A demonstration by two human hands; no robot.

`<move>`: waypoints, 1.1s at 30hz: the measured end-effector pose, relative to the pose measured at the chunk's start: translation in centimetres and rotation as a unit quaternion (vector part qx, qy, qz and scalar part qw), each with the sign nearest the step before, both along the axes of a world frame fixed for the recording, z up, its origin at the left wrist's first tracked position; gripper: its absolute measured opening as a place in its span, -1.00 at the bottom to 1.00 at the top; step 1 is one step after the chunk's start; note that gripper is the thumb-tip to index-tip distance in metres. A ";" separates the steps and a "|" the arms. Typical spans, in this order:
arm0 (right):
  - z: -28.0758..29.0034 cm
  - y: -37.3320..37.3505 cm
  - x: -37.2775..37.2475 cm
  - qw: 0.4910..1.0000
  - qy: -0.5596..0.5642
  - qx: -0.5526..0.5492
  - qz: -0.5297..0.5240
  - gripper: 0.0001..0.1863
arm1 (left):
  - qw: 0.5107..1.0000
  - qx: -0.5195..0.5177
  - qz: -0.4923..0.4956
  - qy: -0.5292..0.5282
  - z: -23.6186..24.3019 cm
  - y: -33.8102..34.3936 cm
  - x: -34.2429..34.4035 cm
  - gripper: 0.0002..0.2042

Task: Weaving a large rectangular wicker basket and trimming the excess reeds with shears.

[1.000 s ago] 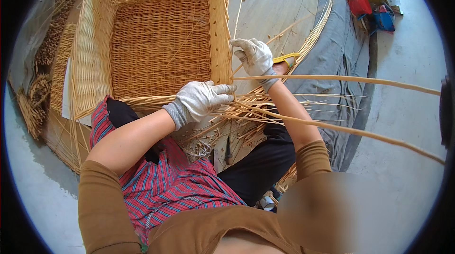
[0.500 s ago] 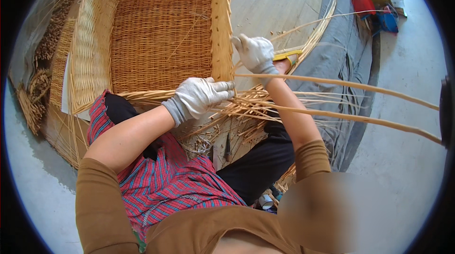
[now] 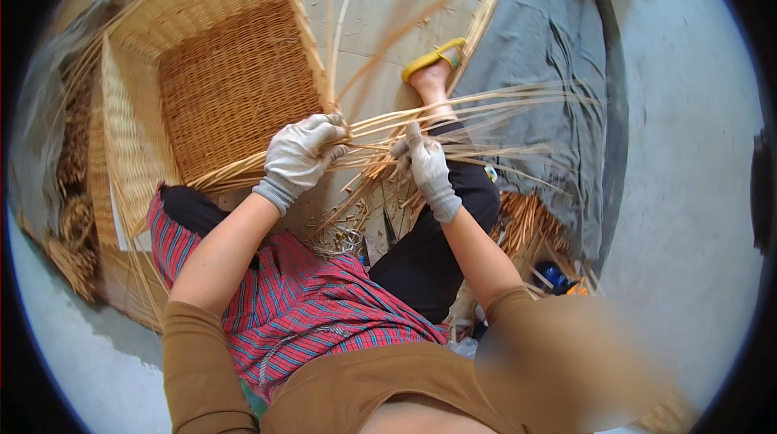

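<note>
A large rectangular wicker basket (image 3: 235,86) lies tilted in front of me, its inside facing me. My left hand (image 3: 303,157), in a white glove with a grey cuff, is closed round the wicker rods at the basket's near right corner. From that corner, several loose wicker rods (image 3: 477,110) fan out to the right. My right hand (image 3: 429,169), gloved the same way, is among these rods just right of the corner. Its fingers are apart, and I see no rod gripped in them. Longer rods rise from the corner, blurred by motion.
My foot in a yellow slipper (image 3: 433,60) rests beyond the rods. Grey cloth (image 3: 558,110) covers the floor to the right. Cut rod scraps (image 3: 356,228) lie between my legs, and a bundle of rods (image 3: 526,224) is by my right knee. More wicker bundles (image 3: 77,224) lie at left.
The basket has turned and shifted left in view. My left hand has gone from lying along the rim to gripping the corner. My right hand has left the basket's right side and come nearer me.
</note>
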State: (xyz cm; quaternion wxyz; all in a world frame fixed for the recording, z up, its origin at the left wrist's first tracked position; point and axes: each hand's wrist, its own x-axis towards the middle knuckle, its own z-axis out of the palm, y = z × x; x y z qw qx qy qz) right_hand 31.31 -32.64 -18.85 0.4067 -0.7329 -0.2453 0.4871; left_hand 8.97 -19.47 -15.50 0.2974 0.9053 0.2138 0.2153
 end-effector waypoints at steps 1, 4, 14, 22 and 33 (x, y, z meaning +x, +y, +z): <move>-0.3 0.4 0.0 0.998 0.049 0.002 -0.042 -0.36 | 0.998 -0.024 0.064 -0.016 -0.7 -0.6 0.1 -0.81; -0.5 1.9 0.9 0.992 0.096 0.020 -0.073 -0.45 | 0.986 -0.077 0.144 -0.035 -1.3 -1.2 1.9 -0.81; 2.0 16.5 -2.5 0.819 -0.418 0.109 0.378 -0.64 | 0.992 -0.004 0.125 -0.010 -1.5 -1.1 1.8 -0.80; 0.0 16.2 -1.6 0.958 0.049 0.088 0.268 -0.48 | 0.990 0.022 0.139 -0.031 -1.7 -1.3 1.2 -0.83; -0.9 15.1 -4.1 0.967 0.122 0.161 0.153 -0.68 | 0.991 0.001 0.135 -0.021 -1.4 -1.2 0.6 -0.82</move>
